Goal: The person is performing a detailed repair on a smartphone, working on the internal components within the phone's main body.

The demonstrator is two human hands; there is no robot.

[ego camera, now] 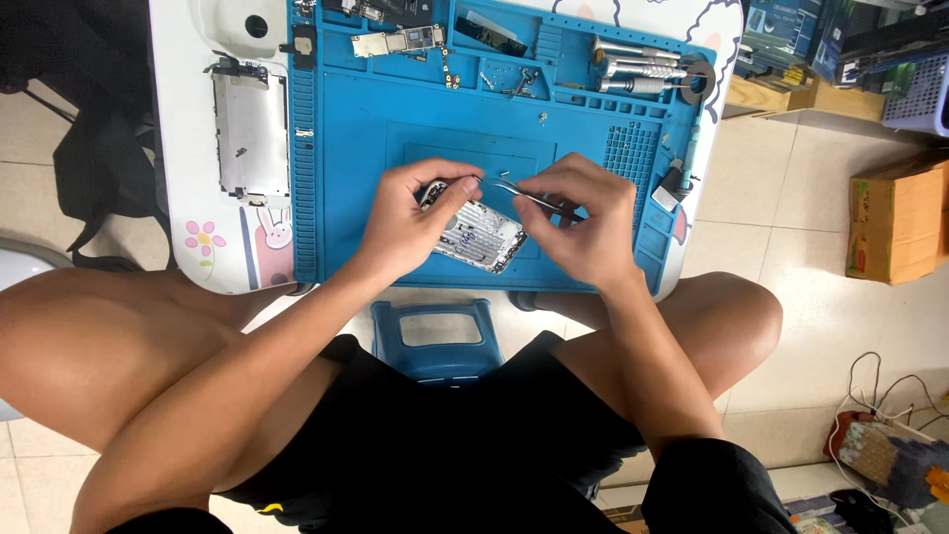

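Note:
My left hand (420,218) grips an opened phone housing (481,237) that lies on the blue repair mat (366,168), with thumb and fingers pinching its upper end. Thin metal tweezers (534,198) are held in my right hand (583,220), and their tips point left toward the top edge of the housing, close to my left fingertips. Both hands meet over the middle of the mat.
A detached phone screen panel (250,133) lies on the white table at the left. A circuit board (400,42) and small parts sit along the mat's top trays. Metal screwdrivers (638,67) rest at upper right. A cardboard box (898,222) stands on the floor at right.

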